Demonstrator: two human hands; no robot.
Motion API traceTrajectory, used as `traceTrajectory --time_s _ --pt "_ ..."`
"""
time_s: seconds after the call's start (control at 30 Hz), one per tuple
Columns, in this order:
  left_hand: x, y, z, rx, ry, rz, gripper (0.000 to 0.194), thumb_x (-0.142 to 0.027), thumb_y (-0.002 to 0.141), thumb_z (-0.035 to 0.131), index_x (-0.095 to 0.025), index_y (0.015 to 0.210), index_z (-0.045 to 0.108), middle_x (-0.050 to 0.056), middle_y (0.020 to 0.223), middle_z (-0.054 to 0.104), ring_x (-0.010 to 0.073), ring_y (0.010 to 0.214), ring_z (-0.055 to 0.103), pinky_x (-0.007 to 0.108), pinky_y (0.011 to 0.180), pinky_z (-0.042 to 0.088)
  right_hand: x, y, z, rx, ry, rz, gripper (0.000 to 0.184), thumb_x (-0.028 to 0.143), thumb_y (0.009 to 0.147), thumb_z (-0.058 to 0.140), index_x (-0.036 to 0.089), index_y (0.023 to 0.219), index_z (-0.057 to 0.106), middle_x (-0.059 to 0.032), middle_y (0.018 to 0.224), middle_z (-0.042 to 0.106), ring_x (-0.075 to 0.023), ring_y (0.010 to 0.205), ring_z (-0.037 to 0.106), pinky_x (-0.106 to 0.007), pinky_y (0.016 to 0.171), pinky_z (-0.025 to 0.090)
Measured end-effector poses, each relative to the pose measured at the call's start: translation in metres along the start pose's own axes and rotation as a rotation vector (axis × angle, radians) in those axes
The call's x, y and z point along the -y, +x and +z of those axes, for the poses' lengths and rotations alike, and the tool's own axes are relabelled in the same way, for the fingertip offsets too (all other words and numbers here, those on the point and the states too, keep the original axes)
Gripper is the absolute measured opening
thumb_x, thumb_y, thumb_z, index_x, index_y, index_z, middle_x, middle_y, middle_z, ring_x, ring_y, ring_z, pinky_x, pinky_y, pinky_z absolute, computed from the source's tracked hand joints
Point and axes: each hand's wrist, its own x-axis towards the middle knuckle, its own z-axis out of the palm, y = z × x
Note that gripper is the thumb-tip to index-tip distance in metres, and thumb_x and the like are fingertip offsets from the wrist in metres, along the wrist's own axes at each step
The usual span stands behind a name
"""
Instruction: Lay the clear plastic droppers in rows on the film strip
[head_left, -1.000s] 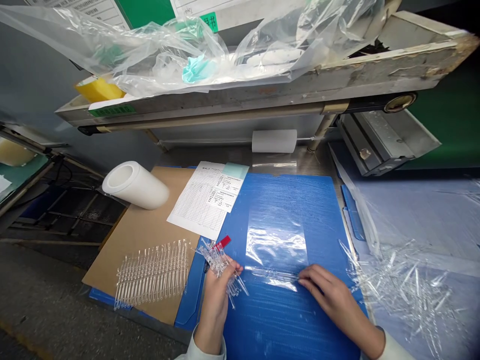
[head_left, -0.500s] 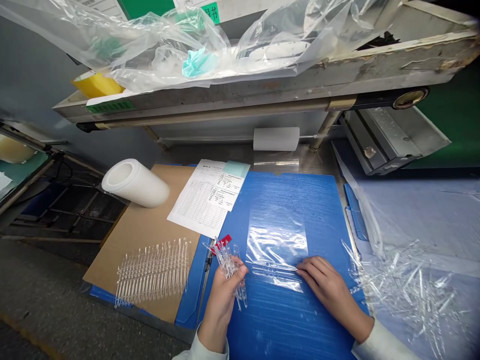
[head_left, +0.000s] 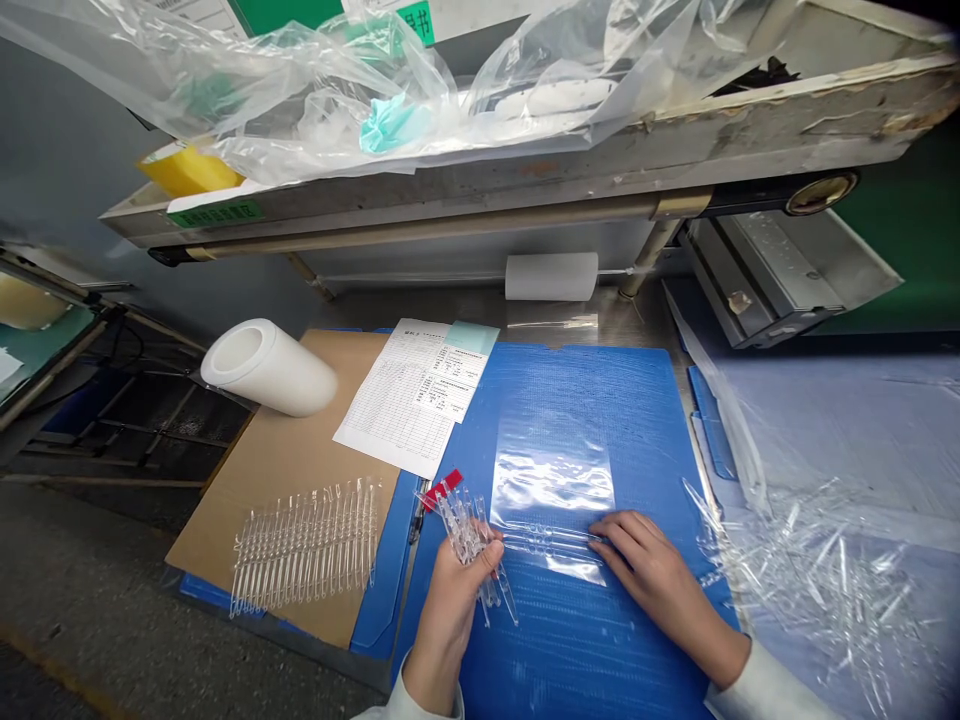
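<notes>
Gripped a loose bunch of slender clear plastic pieces (head_left: 466,530) in the snugly curled left hand (head_left: 454,585). Touched the right ends of several clear plastic sticks (head_left: 551,543), laid crosswise on a flat clear film (head_left: 551,480) over a blue board (head_left: 555,650), with the narrowed right hand (head_left: 643,562); could not tell whether pinching any. Had a tangled clear plastic heap (head_left: 832,590) rightward, a neat clear plastic row (head_left: 307,545) on brown cardboard (head_left: 270,460) leftward. Had, farther off, a printed white paper sheet (head_left: 397,410) and a thick hollow white cylinder (head_left: 300,380); farthest, a white roll (head_left: 551,277).
</notes>
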Motion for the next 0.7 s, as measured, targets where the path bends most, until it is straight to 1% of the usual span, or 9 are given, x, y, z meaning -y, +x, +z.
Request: traceTrajectory --time_s 0.1,0.2,0.27,0.3,0.37,0.43,0.5,0.6,0.7 --pt "0.001 -0.001 0.004 -0.015 -0.023 0.001 0.041 -0.036 0.051 0.086 -0.015 0.075 0.061 -0.003 0.066 0.056 0.0096 0.058 0.048 0.023 0.058 0.038 -0.001 -0.001 -0.002 0.002 -0.001 0.018 0.021 0.025 0.094 0.042 0.020 0.098 0.062 -0.0075 0.085 0.060 -0.0202 0.077 0.056 -0.035 0.067 0.044" --pt "0.002 0.001 0.012 -0.041 -0.063 -0.010 0.042 -0.037 0.050 0.086 -0.015 0.077 0.062 -0.003 0.069 0.057 0.0101 0.060 0.050 0.023 0.059 0.039 0.004 0.001 -0.005 0.013 0.034 0.049 0.022 0.026 0.093 0.043 0.022 0.093 0.065 -0.0090 0.086 0.061 -0.0235 0.078 0.055 -0.038 0.066 0.042" --pt "0.005 0.002 0.019 -0.058 -0.099 -0.025 0.044 -0.038 0.050 0.086 -0.016 0.080 0.062 -0.001 0.073 0.058 0.0105 0.061 0.051 0.024 0.060 0.040 0.016 0.003 -0.007 0.018 0.097 0.081 0.023 0.027 0.094 0.042 0.020 0.094 0.064 -0.0101 0.089 0.063 -0.0246 0.083 0.057 -0.040 0.070 0.045" --pt "0.006 0.003 0.023 -0.066 -0.119 -0.032 0.045 -0.038 0.050 0.086 -0.016 0.081 0.062 -0.001 0.074 0.058 0.0111 0.062 0.051 0.024 0.061 0.040 0.024 0.005 -0.007 0.028 0.142 0.097 0.022 0.027 0.094 0.042 0.020 0.096 0.063 -0.0097 0.090 0.064 -0.0234 0.085 0.058 -0.039 0.072 0.047" --pt "0.010 0.003 0.032 -0.080 -0.161 -0.037 0.048 -0.041 0.048 0.086 -0.017 0.082 0.061 -0.001 0.075 0.059 0.0127 0.065 0.054 0.025 0.063 0.041 0.043 0.007 -0.006 0.066 0.247 0.122 0.021 0.031 0.094 0.044 0.020 0.100 0.061 -0.0062 0.089 0.066 -0.0178 0.080 0.062 -0.030 0.072 0.052" --pt "0.013 0.003 0.040 -0.083 -0.196 -0.034 0.050 -0.045 0.047 0.085 -0.018 0.081 0.060 0.000 0.076 0.059 0.0144 0.069 0.055 0.026 0.066 0.043 0.059 0.009 -0.003 0.111 0.344 0.149 0.020 0.035 0.093 0.046 0.021 0.098 0.060 -0.0009 0.081 0.068 -0.0126 0.067 0.064 -0.021 0.063 0.053" --pt "0.015 0.002 0.046 -0.077 -0.214 -0.028 0.049 -0.046 0.048 0.084 -0.018 0.081 0.060 0.000 0.077 0.060 0.0147 0.071 0.056 0.026 0.068 0.043 0.068 0.008 0.000 0.131 0.404 0.192 0.021 0.036 0.093 0.045 0.022 0.092 0.060 0.0021 0.073 0.068 -0.0112 0.059 0.064 -0.019 0.056 0.053" --pt "0.015 0.000 0.048 -0.068 -0.211 -0.010 0.048 -0.043 0.049 0.085 -0.017 0.080 0.060 0.001 0.080 0.062 0.0132 0.069 0.054 0.025 0.065 0.042 0.064 0.004 0.004 0.112 0.429 0.270 0.024 0.033 0.095 0.040 0.021 0.092 0.061 0.0000 0.074 0.070 -0.0139 0.063 0.067 -0.021 0.058 0.054" --pt "0.014 0.000 0.046 -0.055 -0.193 0.011 0.046 -0.041 0.050 0.085 -0.016 0.079 0.060 0.002 0.080 0.063 0.0110 0.062 0.051 0.024 0.060 0.041 0.054 0.000 0.006 0.100 0.420 0.312 0.029 0.034 0.094 0.037 0.019 0.099 0.062 -0.0066 0.088 0.071 -0.0195 0.080 0.068 -0.029 0.070 0.054"
